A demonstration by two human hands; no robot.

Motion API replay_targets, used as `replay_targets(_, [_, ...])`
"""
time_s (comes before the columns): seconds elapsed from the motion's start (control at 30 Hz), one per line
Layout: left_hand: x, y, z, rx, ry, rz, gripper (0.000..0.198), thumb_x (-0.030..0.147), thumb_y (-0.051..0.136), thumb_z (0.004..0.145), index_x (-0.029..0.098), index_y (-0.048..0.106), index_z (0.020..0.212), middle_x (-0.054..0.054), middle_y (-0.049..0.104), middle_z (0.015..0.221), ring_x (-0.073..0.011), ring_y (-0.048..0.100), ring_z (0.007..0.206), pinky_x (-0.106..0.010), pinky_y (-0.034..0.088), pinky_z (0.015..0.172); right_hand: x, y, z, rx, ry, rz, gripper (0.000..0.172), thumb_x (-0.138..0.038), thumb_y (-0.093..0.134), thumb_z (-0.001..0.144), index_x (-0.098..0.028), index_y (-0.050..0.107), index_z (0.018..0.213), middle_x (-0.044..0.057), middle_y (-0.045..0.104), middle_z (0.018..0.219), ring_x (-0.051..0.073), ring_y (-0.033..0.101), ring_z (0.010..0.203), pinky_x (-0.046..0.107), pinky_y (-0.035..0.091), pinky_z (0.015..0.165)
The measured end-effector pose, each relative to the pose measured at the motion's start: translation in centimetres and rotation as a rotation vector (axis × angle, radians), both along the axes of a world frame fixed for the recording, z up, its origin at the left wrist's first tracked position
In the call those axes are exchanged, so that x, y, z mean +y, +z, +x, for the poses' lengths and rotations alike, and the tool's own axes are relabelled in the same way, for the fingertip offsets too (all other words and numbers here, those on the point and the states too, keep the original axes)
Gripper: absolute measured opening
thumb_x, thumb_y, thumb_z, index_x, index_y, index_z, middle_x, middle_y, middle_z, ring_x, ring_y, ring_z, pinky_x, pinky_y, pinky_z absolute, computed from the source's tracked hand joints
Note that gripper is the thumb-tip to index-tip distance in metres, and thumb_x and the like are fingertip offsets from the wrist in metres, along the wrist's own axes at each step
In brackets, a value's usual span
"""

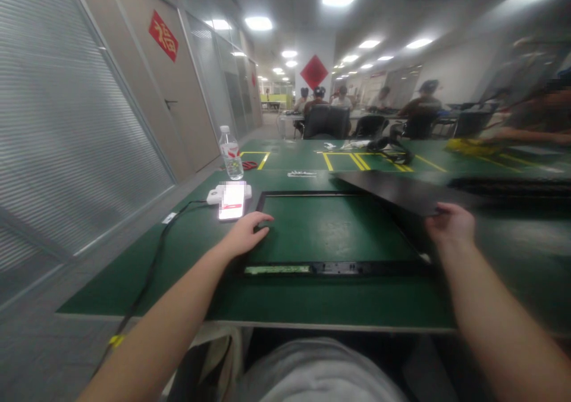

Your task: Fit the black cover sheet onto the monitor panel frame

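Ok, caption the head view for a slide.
Right hand holding a dark panel, left hand at a black frame on a green table.

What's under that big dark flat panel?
Under the dark panel, held in the right hand, part of the black frame and the green tabletop show. The panel hides the frame's far right corner.

Flat on the green tabletop (pixel 330 304), a thin black rectangular frame (pixel 334 268) with an open middle, a pale green strip (pixel 277 269) along the left part of its near bar. Over its right side, a thin, flat, dark panel (pixel 397 189), raised and tilted.
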State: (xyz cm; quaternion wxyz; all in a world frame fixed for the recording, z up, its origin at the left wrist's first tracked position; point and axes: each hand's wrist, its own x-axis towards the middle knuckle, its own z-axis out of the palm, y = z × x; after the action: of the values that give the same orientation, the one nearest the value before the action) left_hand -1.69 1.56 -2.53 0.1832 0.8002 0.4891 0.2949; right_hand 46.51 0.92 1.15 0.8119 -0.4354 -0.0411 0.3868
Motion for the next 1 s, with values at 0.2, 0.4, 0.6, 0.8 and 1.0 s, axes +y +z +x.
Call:
replay_targets(0.2, [0.5,-0.5,0.0,-0.294,0.096,-0.13,0.048,0.04,0.069,0.081,0.018,0.07,0.124,-0.015,0.072,0.129,-0.0337,0.067,0.122,-0.055,0.047,0.112,-0.5,0.4,-0.9,-0.014,0.097,0.146,0.022,-0.002,0.053,0.061,-0.018,0.054,0.076,0.001,0.061,0.072,0.015,0.063,0.064,0.024,0.057,0.057])
replay_targets(0.4, [0.2,0.0,0.8,-0.877,0.186,-0.344,0.054,0.032,0.078,0.081,0.016,0.063,0.13,-0.018,0.07,0.134,-0.0288,0.07,0.12,-0.047,0.05,0.11,-0.4,-0.3,-0.2,-0.01,0.17,0.105,0.019,-0.009,0.053,0.063,-0.019,0.059,0.078,0.006,0.065,0.073,0.02,0.065,0.066,0.033,0.059,0.062])
replay_targets(0.6, [-0.5,1.8,0.7,-1.177,0.143,-0.59,0.028,0.017,0.072,0.084,0.011,0.071,0.111,-0.015,0.078,0.105,-0.0212,0.076,0.094,-0.032,0.061,0.088,-1.0,-0.4,0.1,-0.112,0.279,-0.112,0.015,-0.01,0.058,0.07,-0.015,0.067,0.081,0.008,0.068,0.073,0.021,0.063,0.06,0.036,0.06,0.066])
replay_targets(0.8, [-1.2,2.8,1.0,-1.098,0.134,-0.659,0.027,0.011,0.076,0.07,0.015,0.077,0.097,-0.009,0.08,0.091,-0.0228,0.076,0.083,-0.031,0.061,0.074,-1.3,0.6,-0.9,-0.142,0.281,-0.216,0.014,-0.006,0.056,0.078,-0.016,0.065,0.079,0.005,0.065,0.061,0.018,0.059,0.051,0.032,0.058,0.06])
replay_targets(1.0, [-0.7,2.5,0.8,-1.124,0.179,-0.647,0.023,0.018,0.082,0.065,0.011,0.076,0.086,-0.008,0.077,0.077,-0.0182,0.071,0.065,-0.025,0.055,0.06,-1.6,1.1,-2.0,-0.128,0.477,-0.263,0.02,-0.008,0.053,0.081,-0.013,0.069,0.093,0.009,0.07,0.067,0.025,0.07,0.065,0.038,0.061,0.069])
